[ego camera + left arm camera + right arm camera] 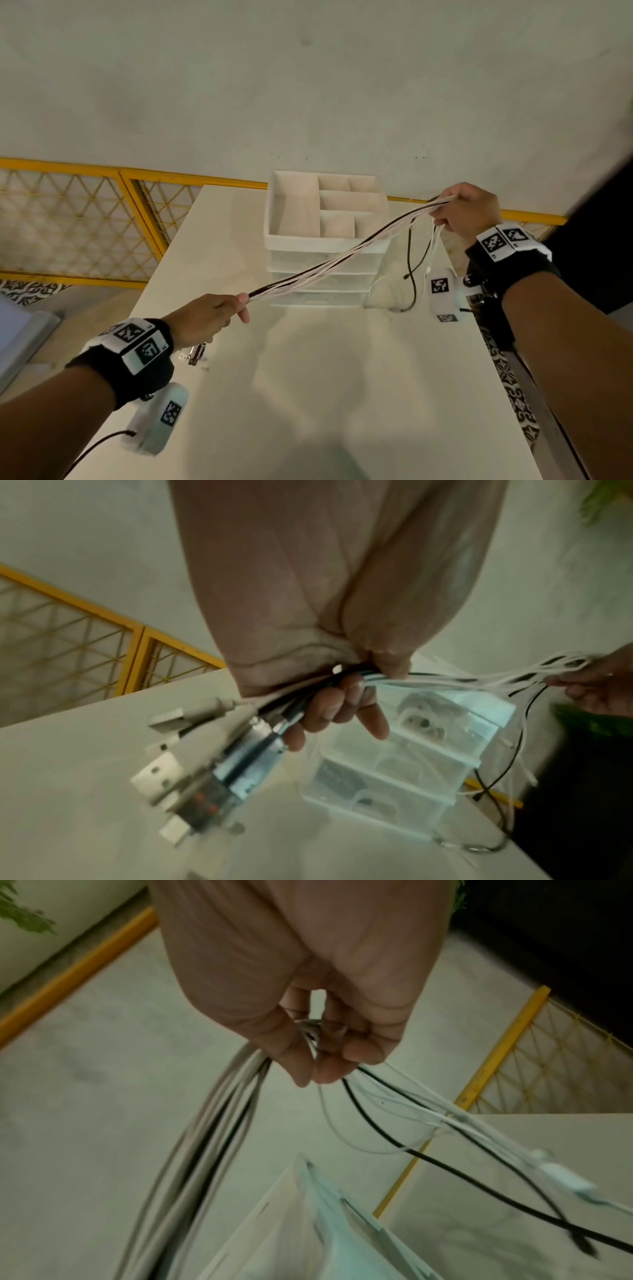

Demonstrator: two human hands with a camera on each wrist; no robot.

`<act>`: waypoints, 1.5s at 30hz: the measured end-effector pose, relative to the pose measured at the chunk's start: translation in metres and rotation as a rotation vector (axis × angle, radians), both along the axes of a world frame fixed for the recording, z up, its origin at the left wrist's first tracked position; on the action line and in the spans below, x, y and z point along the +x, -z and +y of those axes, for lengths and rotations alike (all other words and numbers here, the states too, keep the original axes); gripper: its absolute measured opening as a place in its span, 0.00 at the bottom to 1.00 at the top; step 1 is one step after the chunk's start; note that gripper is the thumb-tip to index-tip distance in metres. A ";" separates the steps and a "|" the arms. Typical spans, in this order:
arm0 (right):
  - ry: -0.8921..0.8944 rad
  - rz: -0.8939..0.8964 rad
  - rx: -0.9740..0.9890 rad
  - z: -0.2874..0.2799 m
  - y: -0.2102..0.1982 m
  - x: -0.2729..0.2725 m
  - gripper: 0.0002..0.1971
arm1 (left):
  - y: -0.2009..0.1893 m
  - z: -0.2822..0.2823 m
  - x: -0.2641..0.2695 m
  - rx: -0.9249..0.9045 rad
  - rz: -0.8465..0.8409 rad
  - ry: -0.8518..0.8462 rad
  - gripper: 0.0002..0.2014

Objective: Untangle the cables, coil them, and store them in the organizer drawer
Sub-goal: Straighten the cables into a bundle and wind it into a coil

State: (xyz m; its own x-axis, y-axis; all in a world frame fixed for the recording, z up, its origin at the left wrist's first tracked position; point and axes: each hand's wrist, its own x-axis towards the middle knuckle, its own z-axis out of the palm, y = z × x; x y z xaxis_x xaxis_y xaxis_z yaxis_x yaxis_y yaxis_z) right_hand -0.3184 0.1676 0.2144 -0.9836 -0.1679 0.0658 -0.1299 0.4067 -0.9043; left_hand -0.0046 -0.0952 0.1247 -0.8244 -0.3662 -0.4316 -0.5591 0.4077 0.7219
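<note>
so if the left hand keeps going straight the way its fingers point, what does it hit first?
Probably the organizer. The left hand, gripping the cables, points forward and right along the taut bundle, toward the stacked clear drawers. Depth is unclear; held above the table, it might pass above them.

White and black thin cables (346, 255) form the bundle. The translucent white plastic drawer organizer (325, 240) stands at 12 o'clock on the plain white table (308, 394); a yellow lattice-patterned railing (85, 219) runs at 10 o'clock.
</note>
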 end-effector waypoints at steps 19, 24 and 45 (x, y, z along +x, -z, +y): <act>-0.296 -0.276 0.745 0.064 0.189 0.017 0.16 | 0.002 0.016 -0.027 -0.306 0.005 0.098 0.20; -0.364 -0.313 1.017 0.062 0.170 0.050 0.35 | 0.008 0.031 -0.035 -0.248 -0.036 0.191 0.17; -0.750 -0.079 0.103 -0.022 0.058 0.168 0.12 | -0.014 0.072 -0.008 -0.002 0.264 0.168 0.13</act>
State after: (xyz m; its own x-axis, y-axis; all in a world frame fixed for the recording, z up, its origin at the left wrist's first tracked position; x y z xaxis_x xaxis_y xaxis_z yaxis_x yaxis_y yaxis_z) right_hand -0.1502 0.1453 0.1568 -0.6045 -0.7949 -0.0525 -0.3414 0.3181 -0.8845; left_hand -0.0122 -0.0230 0.1391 -0.9569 -0.2161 -0.1942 -0.2773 0.4800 0.8323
